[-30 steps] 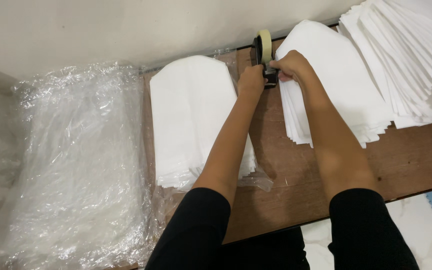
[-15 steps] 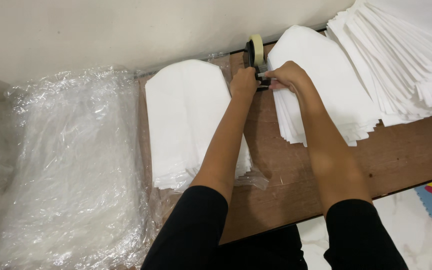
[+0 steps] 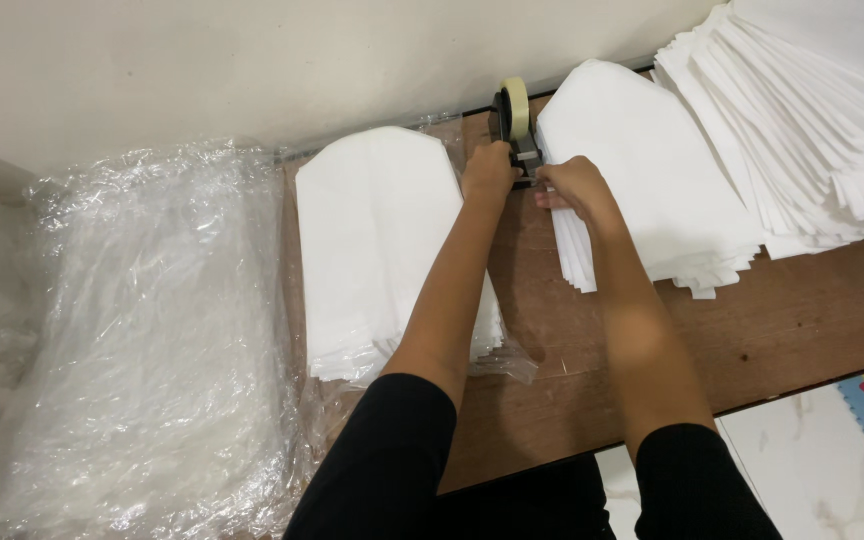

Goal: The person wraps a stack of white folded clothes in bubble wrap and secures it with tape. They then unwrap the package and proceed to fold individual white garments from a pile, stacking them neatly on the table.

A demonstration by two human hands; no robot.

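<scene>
The brown wooden table [image 3: 752,330] carries everything here, and the tape dispenser [image 3: 510,125] at its far edge, close to the wall, serves as the landmark. To the far left of the dispenser lies a large heap of crinkled clear plastic bags [image 3: 142,340]; to its far right a fanned pile of white sheets [image 3: 812,110] spreads toward the corner. Just left of the dispenser sits a stack of white pointed covers [image 3: 377,240] on clear film, and just right of it a second, similar stack [image 3: 642,180]. The left hand [image 3: 490,172] rests against the dispenser's near left side, fingers curled closed around its black body, seemingly steadying it. The right hand [image 3: 574,185] sits just right of the dispenser's cutter, fingers pinched together, probably on a tape end, though the tape itself is too thin to make out. To do this step well, I judge that the left hand should press the dispenser firmly down so it does not slide, while the right draws the strip straight and level, then tears it down across the blade. Keeping the strip clear of the right stack avoids it sticking to the top cover.
</scene>
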